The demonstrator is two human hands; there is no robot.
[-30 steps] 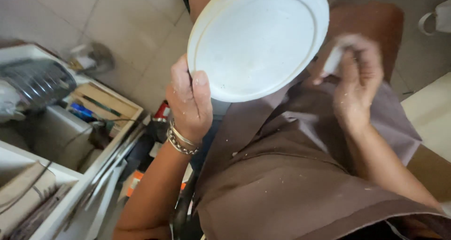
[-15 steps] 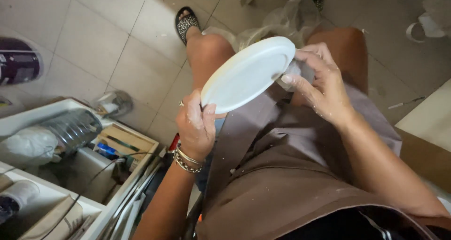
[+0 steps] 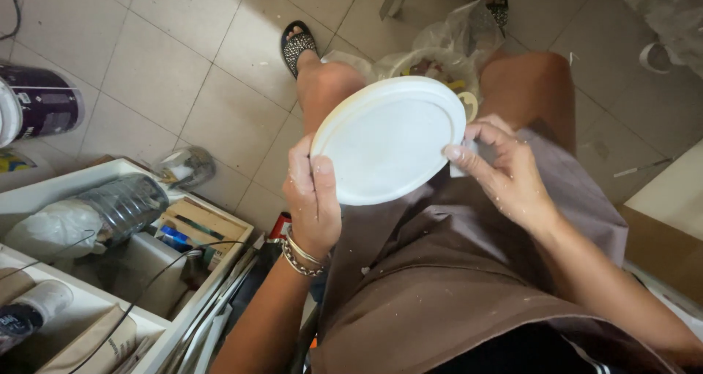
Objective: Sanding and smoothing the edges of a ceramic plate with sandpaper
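While we hold the white oval plate [image 3: 388,141] above our lap, our left hand [image 3: 313,198] pinches its near-left rim and our right hand [image 3: 505,172] presses a small pale pad [image 3: 461,161] against its right edge. Pushed too hard, the plate could pivot out of the thumb grip and break on the tiled floor [image 3: 161,73] beyond it.

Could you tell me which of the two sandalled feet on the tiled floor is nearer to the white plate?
The sandalled foot on the picture's left, just beyond the knee above the white plate. The other sandal sits farther off at the top edge.
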